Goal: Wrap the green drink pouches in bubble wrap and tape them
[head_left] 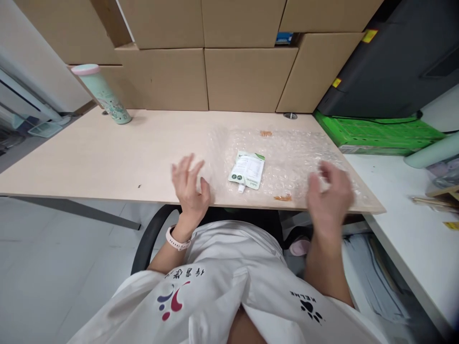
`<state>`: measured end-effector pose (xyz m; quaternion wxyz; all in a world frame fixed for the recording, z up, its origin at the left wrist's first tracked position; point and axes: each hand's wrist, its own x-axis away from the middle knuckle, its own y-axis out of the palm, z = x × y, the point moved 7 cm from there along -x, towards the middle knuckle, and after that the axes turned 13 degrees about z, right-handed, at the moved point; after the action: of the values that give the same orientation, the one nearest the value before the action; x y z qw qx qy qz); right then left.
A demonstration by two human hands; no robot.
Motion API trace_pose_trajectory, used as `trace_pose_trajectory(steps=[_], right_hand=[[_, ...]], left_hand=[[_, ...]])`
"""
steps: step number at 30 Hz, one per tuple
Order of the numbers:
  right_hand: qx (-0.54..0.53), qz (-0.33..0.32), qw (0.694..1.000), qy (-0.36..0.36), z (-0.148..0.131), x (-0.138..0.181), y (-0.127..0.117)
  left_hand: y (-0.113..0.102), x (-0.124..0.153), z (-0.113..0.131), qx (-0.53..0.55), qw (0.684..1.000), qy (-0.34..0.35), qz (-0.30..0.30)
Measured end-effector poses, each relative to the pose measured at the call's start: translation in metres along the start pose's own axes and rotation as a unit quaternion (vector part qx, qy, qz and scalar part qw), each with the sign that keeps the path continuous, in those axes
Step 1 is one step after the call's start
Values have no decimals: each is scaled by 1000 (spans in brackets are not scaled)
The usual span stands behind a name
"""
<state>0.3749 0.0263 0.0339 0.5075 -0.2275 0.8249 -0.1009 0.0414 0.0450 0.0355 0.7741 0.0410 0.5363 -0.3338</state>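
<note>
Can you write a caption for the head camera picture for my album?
A pouch lies on bubble wrap between an open left hand and a blurred right hand.

The right hand [330, 195] is a blur; a pouch [247, 168] bears fine print too small to read from here; cardboard boxes [247, 76] run out of frame.

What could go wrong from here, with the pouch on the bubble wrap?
The bubble wrap comes close to the table's near edge; if tugged, the pouch lying on it could slide off. The pouch's white cap faces that edge; if it were loose, squeezing might cause a leak.
</note>
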Motion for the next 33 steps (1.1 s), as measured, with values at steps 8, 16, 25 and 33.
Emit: trace_pose_trajectory(steps=[8,16,25,33], right_hand=[[-72,-342,923,-164,-105,65,85],[-69,-281,938,-192,-92,59,80],[-136,-283,930,-193,-114,56,97],[-112,-304,923,-207,-107,42,108]], left_hand=[[37,39,21,-11,951,132,-279],[21,46,28,-30,953,149,-261],[21,60,21,-8,944,142,-297],[22,61,19,-2,943,131,-307]])
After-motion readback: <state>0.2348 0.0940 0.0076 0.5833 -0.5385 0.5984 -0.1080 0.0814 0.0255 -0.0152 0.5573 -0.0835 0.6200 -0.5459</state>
